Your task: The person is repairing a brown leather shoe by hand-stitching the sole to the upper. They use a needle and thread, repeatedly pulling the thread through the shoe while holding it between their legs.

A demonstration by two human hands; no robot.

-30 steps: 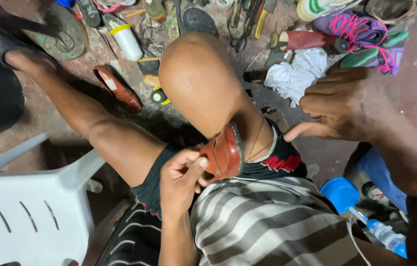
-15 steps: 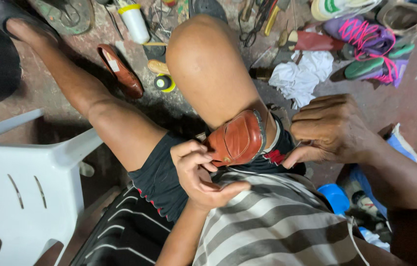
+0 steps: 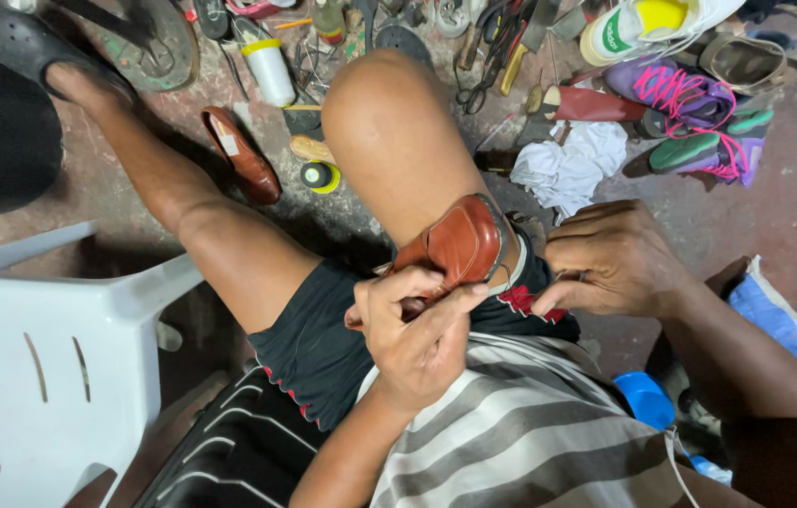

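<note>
A small brown leather shoe (image 3: 455, 246) rests against my raised right thigh, just above the black shorts (image 3: 323, 348). My left hand (image 3: 412, 329) grips its heel end, fingers curled around the leather. My right hand (image 3: 610, 259) sits to the right of the shoe with its fingers pinched together on something thin that I cannot make out. My knee (image 3: 389, 103) rises in the middle of the view.
A white plastic chair (image 3: 50, 348) stands at the left. On the floor lie a second brown shoe (image 3: 243, 155), a white bottle (image 3: 268, 71), a yellow-rimmed roll (image 3: 320, 176), a white cloth (image 3: 572, 160), purple sneakers (image 3: 690, 99), scissors and tools (image 3: 502, 42), and a blue lid (image 3: 647, 395).
My left hand has shifted its hold around the shoe's heel end and the shoe has turned more sideways against the thigh. My right hand has come lower and closer to the shoe.
</note>
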